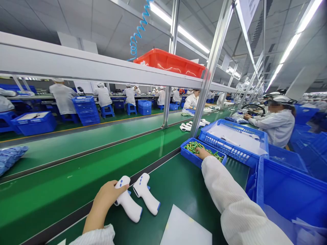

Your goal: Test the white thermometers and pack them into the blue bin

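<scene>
My left hand (pixel 106 200) is wrapped around a white handheld infrared thermometer (pixel 127 200) with blue trim, which lies on the green workbench (pixel 178 183). A second, matching thermometer (pixel 146 194) lies just to its right, apart from my hand. My right hand (pixel 203 153) reaches into a small blue tray (pixel 190 153), with its fingertips on a heap of green batteries (pixel 195 147). I cannot tell whether those fingers hold a battery.
A blue basket (pixel 233 143) lined with white stands beyond the tray. A large blue crate (pixel 288 194) stands at the right, and a white sheet (pixel 186 226) lies on the bench. A co-worker (pixel 274 126) sits far right. A red crate (pixel 168 63) rests on the overhead shelf.
</scene>
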